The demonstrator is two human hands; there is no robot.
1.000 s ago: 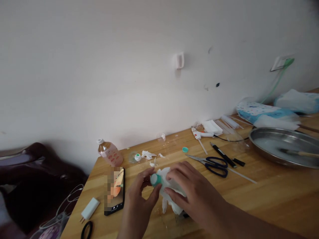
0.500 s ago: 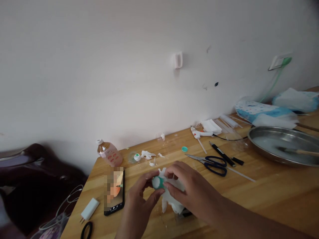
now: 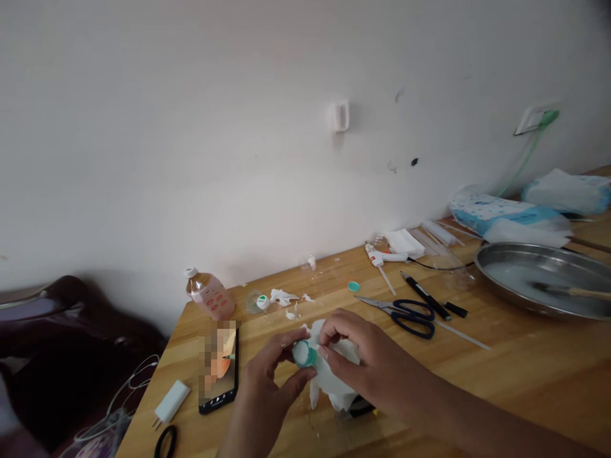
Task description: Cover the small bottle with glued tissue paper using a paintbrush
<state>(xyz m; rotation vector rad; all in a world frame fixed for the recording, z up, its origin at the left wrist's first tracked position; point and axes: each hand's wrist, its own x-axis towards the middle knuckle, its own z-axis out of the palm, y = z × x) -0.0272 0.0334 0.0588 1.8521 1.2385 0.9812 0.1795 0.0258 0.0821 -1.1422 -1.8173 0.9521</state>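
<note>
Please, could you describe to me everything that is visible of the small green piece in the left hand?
The small green piece is round, plastic-looking and shaped like a bottle cap, with a whitish round face turned toward the picture's left. It is tilted, pinched between the thumb and fingers of the left hand. White tissue-like material is just right of it; whether they touch is unclear.

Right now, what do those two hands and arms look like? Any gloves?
The left hand and right hand wear no gloves. No sleeve or bracelet shows on the forearms. A pale speck on the left index finger is too small to identify.
</note>
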